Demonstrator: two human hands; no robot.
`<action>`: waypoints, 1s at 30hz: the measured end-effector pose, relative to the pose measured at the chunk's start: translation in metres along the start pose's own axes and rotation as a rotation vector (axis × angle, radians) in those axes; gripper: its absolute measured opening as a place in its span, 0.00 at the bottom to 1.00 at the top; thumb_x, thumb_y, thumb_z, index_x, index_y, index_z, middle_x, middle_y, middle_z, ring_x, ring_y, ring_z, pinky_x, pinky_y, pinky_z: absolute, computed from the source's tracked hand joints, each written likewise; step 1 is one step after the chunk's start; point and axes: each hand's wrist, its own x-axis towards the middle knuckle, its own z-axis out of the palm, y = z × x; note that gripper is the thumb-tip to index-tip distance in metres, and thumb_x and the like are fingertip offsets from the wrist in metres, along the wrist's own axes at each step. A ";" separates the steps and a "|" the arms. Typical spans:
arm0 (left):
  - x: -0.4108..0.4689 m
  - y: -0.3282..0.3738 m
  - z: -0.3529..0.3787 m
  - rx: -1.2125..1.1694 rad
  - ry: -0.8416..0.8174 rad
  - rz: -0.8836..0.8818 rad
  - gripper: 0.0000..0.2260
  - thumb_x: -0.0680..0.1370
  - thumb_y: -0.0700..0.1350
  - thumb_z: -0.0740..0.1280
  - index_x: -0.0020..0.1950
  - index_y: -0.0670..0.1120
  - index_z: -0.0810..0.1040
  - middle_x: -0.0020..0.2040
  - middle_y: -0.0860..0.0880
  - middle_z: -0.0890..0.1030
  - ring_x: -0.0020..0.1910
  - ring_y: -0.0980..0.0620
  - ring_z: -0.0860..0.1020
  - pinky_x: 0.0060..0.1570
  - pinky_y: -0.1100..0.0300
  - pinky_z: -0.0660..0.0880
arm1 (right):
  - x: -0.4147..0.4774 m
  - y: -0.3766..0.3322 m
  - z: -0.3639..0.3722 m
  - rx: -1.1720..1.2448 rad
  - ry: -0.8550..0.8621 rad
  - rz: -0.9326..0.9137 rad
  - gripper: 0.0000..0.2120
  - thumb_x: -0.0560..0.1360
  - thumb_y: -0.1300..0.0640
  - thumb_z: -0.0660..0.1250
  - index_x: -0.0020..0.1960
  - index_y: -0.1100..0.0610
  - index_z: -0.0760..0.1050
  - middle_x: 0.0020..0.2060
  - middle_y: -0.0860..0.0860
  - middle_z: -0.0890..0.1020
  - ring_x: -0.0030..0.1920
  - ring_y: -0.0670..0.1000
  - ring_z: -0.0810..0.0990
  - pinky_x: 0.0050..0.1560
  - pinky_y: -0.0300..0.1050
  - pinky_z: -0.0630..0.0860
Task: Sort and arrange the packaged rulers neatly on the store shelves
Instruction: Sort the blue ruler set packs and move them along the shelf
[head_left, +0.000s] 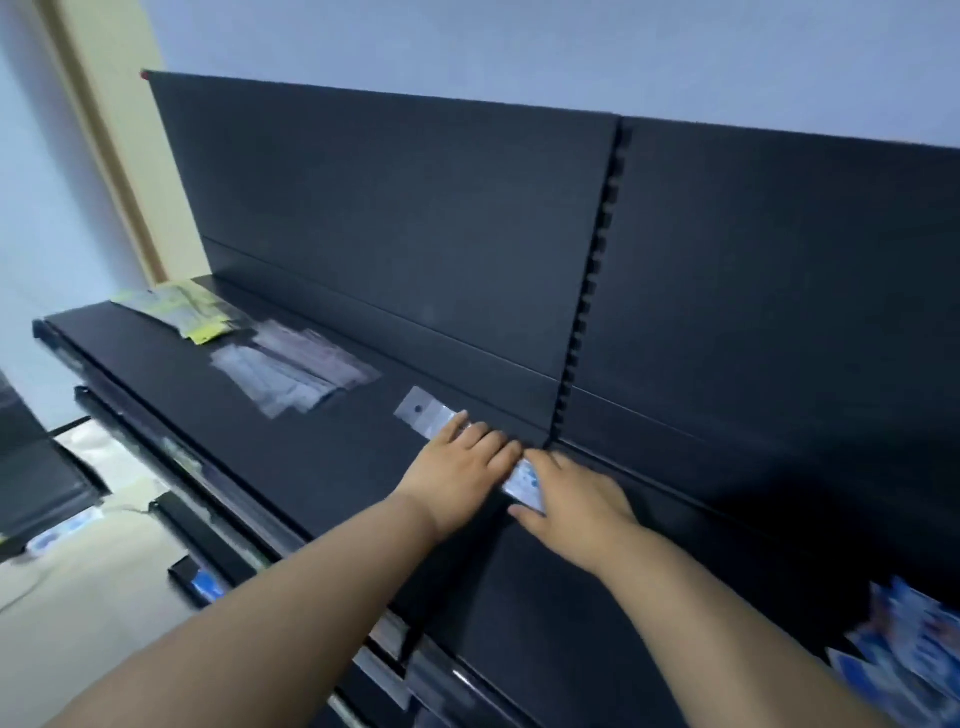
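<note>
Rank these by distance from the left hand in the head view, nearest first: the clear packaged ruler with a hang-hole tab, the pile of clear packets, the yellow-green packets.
1. Clear packaged ruler: under the left hand, touching.
2. Pile of clear packets: farther left along the shelf.
3. Yellow-green packets: far left end.

left grip (464, 463), right grip (577, 500): flat, adjacent

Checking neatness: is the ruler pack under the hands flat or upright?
Flat: ruler pack lies on the shelf under left hand and right hand.
</note>
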 end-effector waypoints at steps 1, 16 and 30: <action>-0.013 -0.031 0.008 -0.014 -0.030 -0.025 0.18 0.70 0.43 0.59 0.60 0.46 0.68 0.49 0.48 0.82 0.50 0.46 0.81 0.56 0.47 0.76 | 0.024 -0.028 0.007 -0.008 -0.006 -0.016 0.26 0.76 0.40 0.59 0.70 0.50 0.60 0.63 0.49 0.72 0.60 0.52 0.75 0.55 0.47 0.71; -0.106 -0.332 0.083 -0.083 -0.475 -0.435 0.30 0.82 0.47 0.55 0.77 0.58 0.40 0.78 0.52 0.43 0.77 0.50 0.43 0.75 0.51 0.42 | 0.260 -0.289 0.077 0.063 -0.141 -0.008 0.32 0.79 0.42 0.56 0.75 0.58 0.53 0.69 0.57 0.64 0.68 0.55 0.65 0.64 0.49 0.67; -0.113 -0.339 0.118 -0.376 -0.608 -0.536 0.25 0.82 0.58 0.43 0.77 0.56 0.39 0.77 0.55 0.37 0.76 0.54 0.37 0.74 0.52 0.37 | 0.265 -0.273 0.103 -0.068 -0.375 -0.099 0.31 0.80 0.39 0.38 0.76 0.52 0.34 0.75 0.47 0.34 0.74 0.48 0.30 0.70 0.61 0.27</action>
